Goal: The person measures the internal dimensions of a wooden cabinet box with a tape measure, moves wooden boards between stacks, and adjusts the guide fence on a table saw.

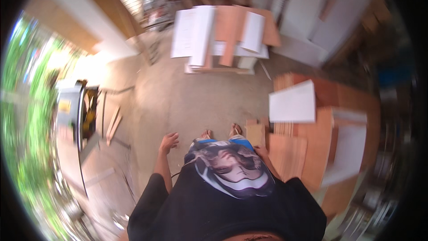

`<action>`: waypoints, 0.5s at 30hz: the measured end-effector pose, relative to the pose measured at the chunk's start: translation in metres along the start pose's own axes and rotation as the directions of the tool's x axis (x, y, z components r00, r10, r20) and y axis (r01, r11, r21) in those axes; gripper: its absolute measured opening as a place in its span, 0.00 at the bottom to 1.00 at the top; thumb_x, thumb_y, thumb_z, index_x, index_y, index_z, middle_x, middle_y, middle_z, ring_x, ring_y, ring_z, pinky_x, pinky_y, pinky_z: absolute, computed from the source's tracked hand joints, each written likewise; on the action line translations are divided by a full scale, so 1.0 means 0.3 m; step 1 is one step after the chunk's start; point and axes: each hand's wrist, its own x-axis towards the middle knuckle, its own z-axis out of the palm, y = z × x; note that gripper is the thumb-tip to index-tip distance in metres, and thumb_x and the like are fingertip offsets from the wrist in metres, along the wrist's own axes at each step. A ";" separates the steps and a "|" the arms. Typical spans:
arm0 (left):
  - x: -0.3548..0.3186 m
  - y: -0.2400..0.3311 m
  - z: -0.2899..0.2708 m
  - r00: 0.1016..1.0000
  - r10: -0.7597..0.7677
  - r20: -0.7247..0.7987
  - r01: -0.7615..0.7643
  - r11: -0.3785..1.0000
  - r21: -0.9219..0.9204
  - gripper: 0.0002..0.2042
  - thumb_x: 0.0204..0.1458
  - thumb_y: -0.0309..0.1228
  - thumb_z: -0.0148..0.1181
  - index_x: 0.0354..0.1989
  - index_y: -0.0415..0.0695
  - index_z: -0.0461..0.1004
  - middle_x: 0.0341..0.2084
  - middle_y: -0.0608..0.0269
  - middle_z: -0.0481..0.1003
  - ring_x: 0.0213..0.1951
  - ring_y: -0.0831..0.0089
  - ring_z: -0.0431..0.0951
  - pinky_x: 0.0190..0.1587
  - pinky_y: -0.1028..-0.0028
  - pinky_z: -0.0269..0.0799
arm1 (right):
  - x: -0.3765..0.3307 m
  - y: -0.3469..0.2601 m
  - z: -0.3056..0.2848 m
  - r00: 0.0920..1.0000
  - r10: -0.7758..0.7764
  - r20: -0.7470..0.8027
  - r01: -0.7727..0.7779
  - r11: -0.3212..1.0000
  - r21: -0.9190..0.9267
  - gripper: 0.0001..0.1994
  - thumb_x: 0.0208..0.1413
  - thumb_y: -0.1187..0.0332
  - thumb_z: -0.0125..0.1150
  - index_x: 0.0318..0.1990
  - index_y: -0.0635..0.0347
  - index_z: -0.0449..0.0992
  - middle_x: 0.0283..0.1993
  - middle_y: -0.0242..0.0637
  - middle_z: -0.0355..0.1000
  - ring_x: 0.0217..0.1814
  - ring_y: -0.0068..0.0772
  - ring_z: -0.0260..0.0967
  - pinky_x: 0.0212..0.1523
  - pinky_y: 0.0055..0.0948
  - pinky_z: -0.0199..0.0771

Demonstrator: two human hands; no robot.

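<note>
My left hand point(169, 142) hangs over the concrete floor with nothing in it, its fingers loosely bent and apart. On the other side, my right hand point(260, 151) is down beside my hip, partly hidden by my black shirt. Its fingers do not show well enough to tell whether they hold anything. Close to that hand stands a small tan board or box point(256, 135). A reddish-brown wood panel point(287, 151) lies just to the right of it.
Stacked boards with a white sheet point(292, 102) on top fill the right side. Ahead lies a pile of white and brown panels point(227, 35). A table saw point(73, 111) stands at the left, near thin wood strips point(114, 125). Tall panels point(303, 9) lean at the back right.
</note>
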 end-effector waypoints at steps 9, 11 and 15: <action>-0.302 -0.441 0.224 0.935 -0.261 -0.239 0.228 0.961 -0.158 0.27 0.61 0.46 0.64 0.65 0.45 0.73 0.54 0.54 0.79 0.48 0.63 0.81 0.46 0.63 0.80 | 0.294 -0.299 -0.386 0.969 0.045 0.244 -0.072 0.992 0.103 0.08 0.64 0.71 0.54 0.47 0.61 0.75 0.28 0.34 0.71 0.20 0.22 0.67 0.13 0.23 0.60; -0.367 -0.530 0.295 0.923 -0.327 -0.201 0.269 0.925 -0.269 0.29 0.61 0.47 0.63 0.68 0.45 0.70 0.60 0.46 0.74 0.54 0.54 0.79 0.51 0.57 0.79 | 0.340 -0.383 -0.424 0.978 0.035 0.203 -0.039 0.999 0.012 0.08 0.64 0.71 0.55 0.47 0.62 0.75 0.28 0.36 0.73 0.20 0.24 0.69 0.12 0.24 0.61; -0.475 -0.625 0.396 0.876 -0.464 -0.127 0.384 0.833 -0.397 0.32 0.62 0.48 0.63 0.71 0.45 0.66 0.67 0.40 0.66 0.60 0.44 0.75 0.58 0.51 0.75 | 0.459 -0.535 -0.370 0.971 -0.048 0.233 0.089 0.982 -0.166 0.10 0.64 0.69 0.57 0.49 0.62 0.76 0.31 0.39 0.76 0.25 0.29 0.75 0.17 0.26 0.69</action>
